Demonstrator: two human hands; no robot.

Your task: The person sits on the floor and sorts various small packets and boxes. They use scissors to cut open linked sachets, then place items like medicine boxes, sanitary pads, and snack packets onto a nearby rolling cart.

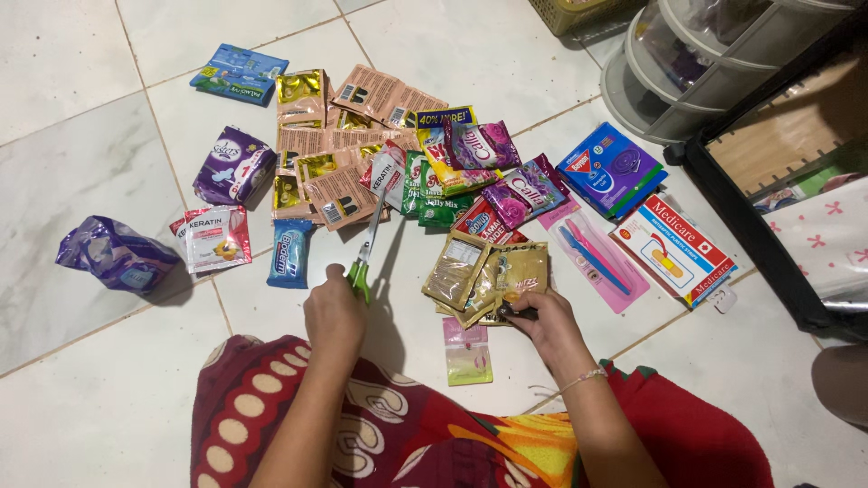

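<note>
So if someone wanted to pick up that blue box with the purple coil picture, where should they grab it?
Probably across the two long sides of the blue box, coming from above. It lies flat on the tiles, and its top and right edges look free of the sachets, so fingers could pinch there.

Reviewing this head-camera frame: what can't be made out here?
- Scissors: the handles are covered by the left hand, so the finger grip is unseen.
- Gold sachets: the right hand covers their lower edge; how many are stacked is unclear.
- Tiered grey rack: cut by the top edge; contents blurred.
- Brown sachets: they overlap, so the lower ones are hidden.
</note>
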